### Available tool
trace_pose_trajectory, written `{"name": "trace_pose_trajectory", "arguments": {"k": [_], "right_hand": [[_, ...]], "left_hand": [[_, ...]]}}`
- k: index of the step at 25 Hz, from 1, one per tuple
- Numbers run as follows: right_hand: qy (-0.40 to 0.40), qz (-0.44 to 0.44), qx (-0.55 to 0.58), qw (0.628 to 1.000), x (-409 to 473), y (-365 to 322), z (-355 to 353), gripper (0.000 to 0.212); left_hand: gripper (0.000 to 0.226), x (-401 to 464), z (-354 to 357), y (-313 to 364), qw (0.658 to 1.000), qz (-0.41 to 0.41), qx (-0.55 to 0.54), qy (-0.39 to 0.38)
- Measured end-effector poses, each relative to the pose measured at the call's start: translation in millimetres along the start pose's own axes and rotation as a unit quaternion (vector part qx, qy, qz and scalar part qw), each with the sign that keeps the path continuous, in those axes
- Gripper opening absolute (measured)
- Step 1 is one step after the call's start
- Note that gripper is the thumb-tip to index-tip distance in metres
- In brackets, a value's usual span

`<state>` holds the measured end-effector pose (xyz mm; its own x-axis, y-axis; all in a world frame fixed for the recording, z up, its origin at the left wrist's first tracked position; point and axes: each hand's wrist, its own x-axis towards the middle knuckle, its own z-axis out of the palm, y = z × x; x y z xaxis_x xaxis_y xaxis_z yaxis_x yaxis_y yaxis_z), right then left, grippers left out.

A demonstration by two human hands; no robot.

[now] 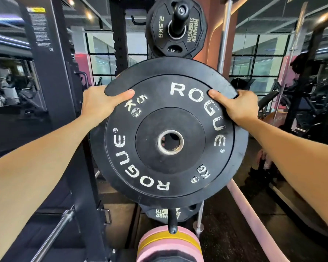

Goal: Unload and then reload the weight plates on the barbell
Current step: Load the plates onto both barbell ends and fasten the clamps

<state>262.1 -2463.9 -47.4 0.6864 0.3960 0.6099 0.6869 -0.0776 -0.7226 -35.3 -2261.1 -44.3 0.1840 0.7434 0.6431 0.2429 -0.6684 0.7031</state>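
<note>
So I had both hands on the black Rogue 5 kg plate [169,129], held up flat-on to the camera, dead centre of the view. My left hand [98,105] gripped the rim at about 10 o'clock on the plate, thumb laid across the face near the "5 KG" lettering, the other fingers wrapped round behind where I couldn't see them. My right hand [237,106] did the same at about 2 o'clock, thumb pressed on the face right by the "ROGUE" print, fingers curled over the edge. Both were clamped on the plate.

The steel-ringed centre hole [170,142] was open with no sleeve through it, so the plate was carried by my hands alone. Couldn't tell if its back touched anything behind.

At 12 o'clock, just above the plate's top edge, a Hammer Strength 2.5 kg plate [160,33] sat on a storage peg [179,16] of the black rack upright [119,35]. At 6 o'clock, another Hammer Strength plate [159,213] peeked out under the Rogue one, with a lower peg [172,223] sticking toward me. Below that was a pink and yellow striped plate [169,244]. A bare bar [53,237] ran diagonally at 7 o'clock, and a pink bar [254,220] slanted off at 5 o'clock.
</note>
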Motion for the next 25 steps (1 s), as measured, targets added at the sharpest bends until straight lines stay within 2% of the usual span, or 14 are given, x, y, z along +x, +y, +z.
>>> {"name": "trace_pose_trajectory", "arguments": {"k": [8,13,16,19,25], "right_hand": [[-0.038,-0.034,0.046,0.998,-32,-66,14,0.086],[-0.061,-0.048,0.066,0.995,-54,-107,47,0.068],[-0.069,-0.05,0.066,0.994,-69,-135,75,0.07],[-0.069,-0.049,0.072,0.994,-92,-162,107,0.076],[-0.061,-0.024,0.075,0.995,-145,-220,174,0.067]], "left_hand": [[0.071,-27,-101,11,0.997,-0.006,0.046,0.056],[0.063,-32,-160,-2,0.995,-0.021,0.065,0.077],[0.055,-30,-196,-18,0.992,-0.026,0.081,0.091],[0.056,-22,-236,-43,0.991,-0.025,0.091,0.094],[0.055,2,-317,-101,0.995,-0.012,0.077,0.065]]}}
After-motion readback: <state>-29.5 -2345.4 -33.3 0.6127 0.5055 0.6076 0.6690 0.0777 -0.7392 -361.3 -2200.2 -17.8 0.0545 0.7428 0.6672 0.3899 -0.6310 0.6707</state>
